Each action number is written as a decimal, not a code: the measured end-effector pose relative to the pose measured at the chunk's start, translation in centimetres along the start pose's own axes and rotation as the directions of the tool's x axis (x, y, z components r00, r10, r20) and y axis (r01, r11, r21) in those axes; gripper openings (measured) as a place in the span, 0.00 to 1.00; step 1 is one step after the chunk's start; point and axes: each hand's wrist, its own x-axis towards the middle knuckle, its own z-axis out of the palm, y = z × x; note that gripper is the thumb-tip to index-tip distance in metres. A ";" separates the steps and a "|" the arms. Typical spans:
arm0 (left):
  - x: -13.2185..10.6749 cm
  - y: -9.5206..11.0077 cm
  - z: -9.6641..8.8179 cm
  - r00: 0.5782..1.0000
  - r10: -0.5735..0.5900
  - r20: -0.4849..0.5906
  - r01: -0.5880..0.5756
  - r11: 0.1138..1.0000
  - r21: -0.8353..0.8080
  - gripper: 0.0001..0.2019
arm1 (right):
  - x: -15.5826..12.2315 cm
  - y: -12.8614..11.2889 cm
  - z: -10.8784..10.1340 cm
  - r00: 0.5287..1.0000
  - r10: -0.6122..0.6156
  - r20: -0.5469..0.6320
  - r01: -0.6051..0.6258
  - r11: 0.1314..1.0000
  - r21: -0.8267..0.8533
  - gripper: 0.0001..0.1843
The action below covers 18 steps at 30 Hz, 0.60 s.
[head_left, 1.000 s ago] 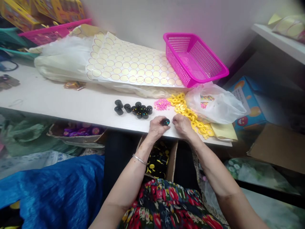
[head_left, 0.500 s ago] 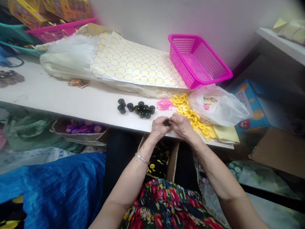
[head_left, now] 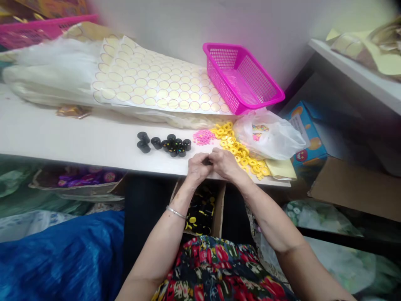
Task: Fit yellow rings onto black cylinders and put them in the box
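My left hand [head_left: 198, 168] and my right hand [head_left: 224, 164] meet at the front edge of the white table, fingers closed in a pinch. Between them is a small black cup [head_left: 206, 161], mostly hidden by the fingers. Left of my hands stands a group of similar black cups [head_left: 173, 151], several with tiny coloured bits inside. A little pile of small pink pieces [head_left: 203, 137] lies just beyond my left hand. Yellow ring-shaped pieces [head_left: 234, 147] are spread beyond and to the right of my right hand.
A pink basket [head_left: 244, 106] rests at the back, beside sheets of round stickers [head_left: 163, 90]. A white plastic bag [head_left: 275, 138] with coloured bits sits on the right. Under the table edge is a carton [head_left: 221, 209] of black and yellow parts. A blue sheet [head_left: 78, 251] lies lower left.
The camera view has turned to the right, so everything sits further left. Both hands stay together at the table edge, and the black cup between them is now more covered by the fingers.
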 end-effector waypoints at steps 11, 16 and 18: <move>0.0 -0.4 0.1 1.000 -0.029 -0.008 0.029 0.999 0.027 0.14 | -2.2 2.7 1.4 0.936 0.229 -0.267 -0.004 0.766 0.643 0.05; 0.1 -0.6 0.2 0.996 -0.083 -0.018 0.082 0.995 -0.052 0.18 | -4.4 4.5 2.7 0.780 0.467 -0.417 -0.316 0.869 0.382 0.09; 0.1 -0.6 0.3 0.993 -0.116 -0.022 0.114 0.990 -0.088 0.20 | -4.9 5.1 3.2 0.775 0.457 -0.436 -0.391 0.889 0.236 0.11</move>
